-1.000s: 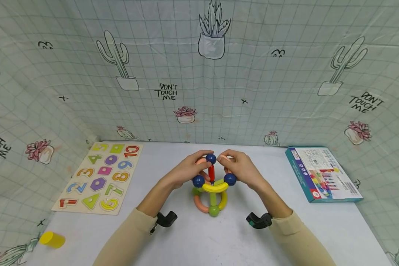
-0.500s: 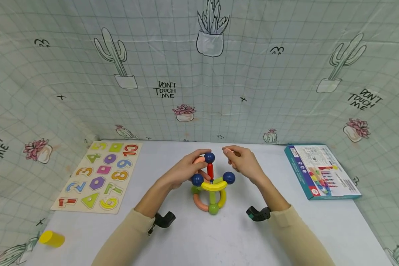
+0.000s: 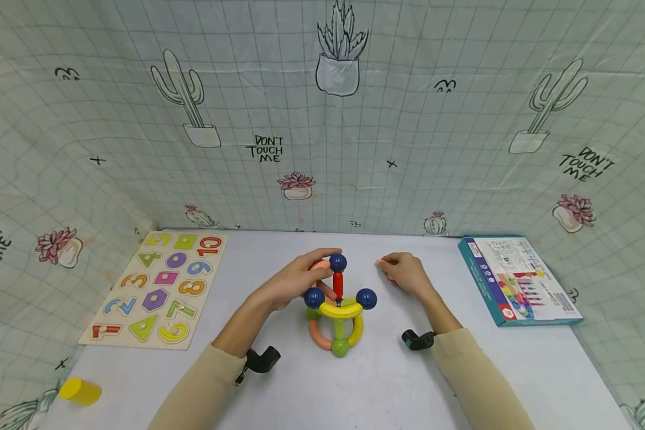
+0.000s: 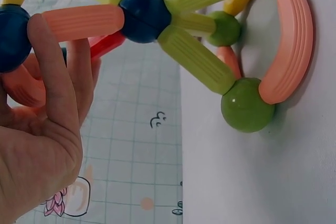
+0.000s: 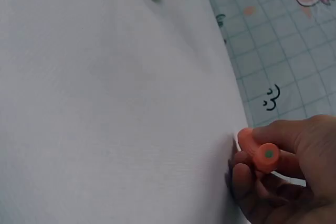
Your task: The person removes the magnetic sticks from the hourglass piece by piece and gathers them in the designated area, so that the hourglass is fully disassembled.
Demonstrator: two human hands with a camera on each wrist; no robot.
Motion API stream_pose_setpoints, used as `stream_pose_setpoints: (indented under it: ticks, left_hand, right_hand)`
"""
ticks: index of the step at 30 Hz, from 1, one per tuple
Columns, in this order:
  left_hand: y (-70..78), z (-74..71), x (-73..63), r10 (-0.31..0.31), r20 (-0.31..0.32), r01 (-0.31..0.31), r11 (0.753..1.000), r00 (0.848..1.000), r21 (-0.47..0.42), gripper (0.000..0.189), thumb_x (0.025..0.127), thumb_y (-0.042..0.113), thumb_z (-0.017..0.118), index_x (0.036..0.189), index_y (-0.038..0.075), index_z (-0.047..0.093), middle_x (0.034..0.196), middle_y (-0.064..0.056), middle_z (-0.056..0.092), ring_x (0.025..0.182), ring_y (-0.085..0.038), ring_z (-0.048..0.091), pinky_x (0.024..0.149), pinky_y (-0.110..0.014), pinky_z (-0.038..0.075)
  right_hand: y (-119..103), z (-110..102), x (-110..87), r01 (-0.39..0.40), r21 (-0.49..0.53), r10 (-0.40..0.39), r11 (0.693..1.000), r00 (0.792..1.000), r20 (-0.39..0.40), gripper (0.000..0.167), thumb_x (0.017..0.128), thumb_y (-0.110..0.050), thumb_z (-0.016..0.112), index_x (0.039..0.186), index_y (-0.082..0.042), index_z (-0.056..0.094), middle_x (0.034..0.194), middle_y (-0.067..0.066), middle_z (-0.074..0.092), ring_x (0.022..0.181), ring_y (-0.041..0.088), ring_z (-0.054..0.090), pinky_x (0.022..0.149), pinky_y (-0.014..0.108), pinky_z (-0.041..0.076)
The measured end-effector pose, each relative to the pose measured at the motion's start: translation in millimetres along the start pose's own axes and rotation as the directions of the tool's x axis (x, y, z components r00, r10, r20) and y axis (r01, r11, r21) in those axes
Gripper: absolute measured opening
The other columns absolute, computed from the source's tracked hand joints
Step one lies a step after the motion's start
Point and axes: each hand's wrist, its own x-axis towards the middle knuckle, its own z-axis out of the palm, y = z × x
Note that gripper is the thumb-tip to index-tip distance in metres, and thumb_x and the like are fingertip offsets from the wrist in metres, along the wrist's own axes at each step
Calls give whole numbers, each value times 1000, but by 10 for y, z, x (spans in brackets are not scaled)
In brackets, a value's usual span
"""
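A toy structure of magnetic sticks and balls stands mid-table, with a green ball [image 3: 340,347] at its base, a yellow curved stick [image 3: 341,311] across it and a red stick [image 3: 337,285] rising to a blue ball [image 3: 338,262]. My left hand [image 3: 295,280] grips its upper left part. In the left wrist view, those fingers hold an orange stick [image 4: 84,22] beside a blue ball [image 4: 13,38]. Right of the structure, my right hand [image 3: 405,273] pinches a loose orange curved stick [image 5: 266,158] low over the table's far side; its far end is partly hidden by fingers.
A wooden number puzzle board [image 3: 158,289] lies at the left. Nearer, a yellow cylinder [image 3: 80,391] rests on its side. A flat toy box [image 3: 521,280] lies at the right. Patterned cloth [image 3: 349,137] hangs behind the table's back edge.
My right hand has moved away from the structure, rightward and down toward the table, with the orange curved stick. My left hand keeps its grip on the structure.
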Motion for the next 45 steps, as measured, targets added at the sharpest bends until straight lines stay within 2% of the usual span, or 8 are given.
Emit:
stream_pose_setpoints:
  ticks: [9, 13, 17, 24, 34, 39, 42, 45]
  left_hand:
    - [14, -7, -58, 25, 46, -25, 1000, 999, 15, 50, 105, 17, 50, 154, 25, 41, 131, -19, 59, 85, -27, 74, 82, -41, 59]
    - [11, -8, -77, 22, 56, -23, 1000, 998, 15, 49, 106, 19, 50, 153, 23, 40, 126, -19, 61, 85, -28, 75, 81, -41, 60]
    - [-11, -21, -106, 14, 54, -15, 1000, 998, 14, 48, 107, 24, 51, 153, 21, 37, 124, -18, 62, 90, -27, 75, 85, -44, 59]
    - [-56, -46, -183, 7, 21, -8, 1000, 1000, 31, 46, 106, 26, 51, 150, 25, 39, 120, -14, 66, 96, -27, 74, 77, -37, 59]
    - [-87, -28, -153, 15, -2, -15, 1000, 1000, 7, 44, 105, 24, 55, 148, 22, 45, 113, -14, 71, 92, -30, 74, 79, -40, 60]
    - [-58, -5, -131, 8, -5, -8, 1000, 1000, 5, 44, 105, 21, 54, 148, 23, 46, 118, -15, 70, 91, -32, 74, 81, -41, 59]
    - [-40, 6, -120, 9, -12, -9, 1000, 1000, 5, 44, 105, 21, 54, 148, 22, 46, 119, -16, 69, 87, -31, 75, 81, -42, 60]
    - [-29, 12, -110, 9, -20, -9, 1000, 1000, 5, 43, 104, 21, 53, 147, 18, 46, 115, -18, 70, 84, -30, 75, 81, -41, 60]
  right_hand:
    - [-77, 30, 47, -41, -143, 28, 989, 995, -93, 36, 100, -35, 61, 118, -5, 71, 61, 1, 66, 58, 17, 57, 61, 32, 43]
    - [-69, 25, 35, -61, -181, 41, 982, 993, -112, 41, 99, -40, 61, 121, -7, 69, 76, 4, 72, 73, 23, 60, 68, 37, 46]
    - [-30, 14, 5, -48, -161, 34, 986, 995, -91, 46, 98, -41, 62, 129, -8, 65, 91, 8, 74, 78, 23, 62, 66, 36, 48]
    - [53, -16, -63, 30, -103, -33, 994, 999, -25, 44, 98, -37, 64, 135, -13, 62, 92, 6, 73, 78, 21, 63, 67, 34, 47]
    - [48, 27, -76, 76, -127, -86, 989, 994, -75, 36, 99, -34, 62, 128, -13, 68, 94, 8, 71, 74, 20, 59, 62, 32, 45]
    - [-210, 5, -186, 200, 57, -195, 978, 977, -81, 33, 101, -34, 59, 127, -14, 68, 89, 14, 68, 69, 30, 62, 60, 36, 49]
    - [-440, -32, -287, 297, 265, -314, 917, 949, 22, 36, 103, -37, 57, 131, -15, 65, 96, 21, 67, 76, 42, 63, 62, 45, 54]
    - [-630, -64, -385, 363, 395, -438, 844, 891, 119, 37, 104, -34, 57, 135, -16, 61, 103, 20, 66, 84, 48, 61, 66, 51, 56]
